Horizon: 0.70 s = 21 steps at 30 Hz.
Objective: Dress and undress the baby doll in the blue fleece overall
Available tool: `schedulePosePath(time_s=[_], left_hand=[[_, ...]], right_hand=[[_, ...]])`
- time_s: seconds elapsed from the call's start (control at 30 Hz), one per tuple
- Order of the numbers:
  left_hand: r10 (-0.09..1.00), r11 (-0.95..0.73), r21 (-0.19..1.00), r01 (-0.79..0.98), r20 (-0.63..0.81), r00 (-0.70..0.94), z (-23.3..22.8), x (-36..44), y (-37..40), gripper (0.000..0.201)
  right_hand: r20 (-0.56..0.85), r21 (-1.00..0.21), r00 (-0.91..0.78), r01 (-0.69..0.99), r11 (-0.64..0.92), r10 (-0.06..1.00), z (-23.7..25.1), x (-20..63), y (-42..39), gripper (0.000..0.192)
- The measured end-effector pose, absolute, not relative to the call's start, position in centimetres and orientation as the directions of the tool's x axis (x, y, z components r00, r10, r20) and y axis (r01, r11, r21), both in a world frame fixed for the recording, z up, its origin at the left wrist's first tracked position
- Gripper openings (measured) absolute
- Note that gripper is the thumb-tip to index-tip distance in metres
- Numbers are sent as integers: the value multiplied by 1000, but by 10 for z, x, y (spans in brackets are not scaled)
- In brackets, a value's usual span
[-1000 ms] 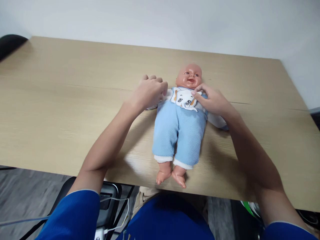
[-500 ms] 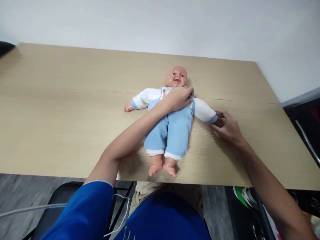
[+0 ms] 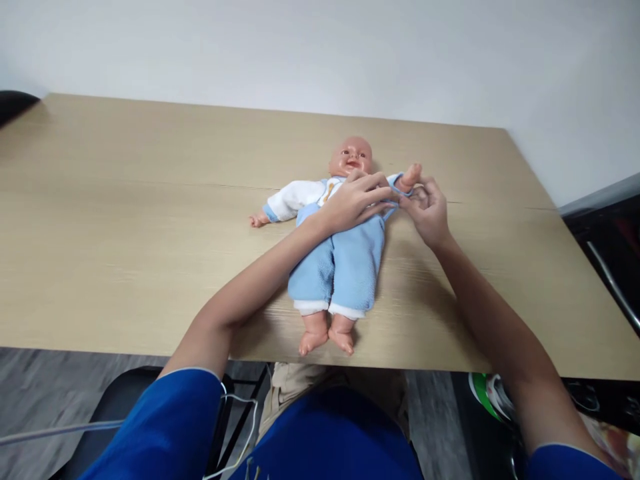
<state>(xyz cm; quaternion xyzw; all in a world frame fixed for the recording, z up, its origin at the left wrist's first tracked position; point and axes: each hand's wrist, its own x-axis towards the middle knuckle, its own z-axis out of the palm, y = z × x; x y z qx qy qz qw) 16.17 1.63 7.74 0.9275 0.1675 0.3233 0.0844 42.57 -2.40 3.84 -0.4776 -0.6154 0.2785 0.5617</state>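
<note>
A baby doll (image 3: 334, 260) lies on its back on the table, feet toward me. It wears light-blue overalls with white cuffs over a white top with blue sleeve ends. My left hand (image 3: 357, 200) rests across its chest, fingers curled over the shoulder and upper arm on the right side; the thumb is hidden. With finger and thumb my right hand (image 3: 425, 207) pinches the blue-edged sleeve (image 3: 400, 190) of that arm. The arm is bent upward, and the doll's bare hand (image 3: 413, 175) sticks out of the cuff. The other doll arm lies stretched out to the left.
The wooden table (image 3: 125, 233) reaches back to a white wall (image 3: 280, 53). Below its front edge are a black chair (image 3: 117, 413) at left, a white cable (image 3: 245, 400) and dark items at right. A black object (image 3: 600, 247) stands beyond the right edge.
My right hand has moved up and inward, bringing the doll's arm from lying outstretched to bent upward. My left hand has stayed on the chest, its fingers reaching slightly farther right.
</note>
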Motion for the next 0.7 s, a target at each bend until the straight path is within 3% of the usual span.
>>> schedulePosePath(time_s=[0.17,0.43,0.57,0.7], left_hand=[[430,-903,254,347,501,751,81,151,6,54],[594,-792,503,346,501,629,95,151,2,44],[610,-694,694,192,426,668,96,157,18,38],[661,-629,748,213,370,653,84,164,33,34]], right_hand=[[414,-799,-63,453,395,908,44,400,-38,74],[396,-710,-157,572,410,905,52,393,-69,78],[445,-738,-53,544,400,894,45,379,-72,66],[341,-908,86,287,304,936,34,372,-67,61]])
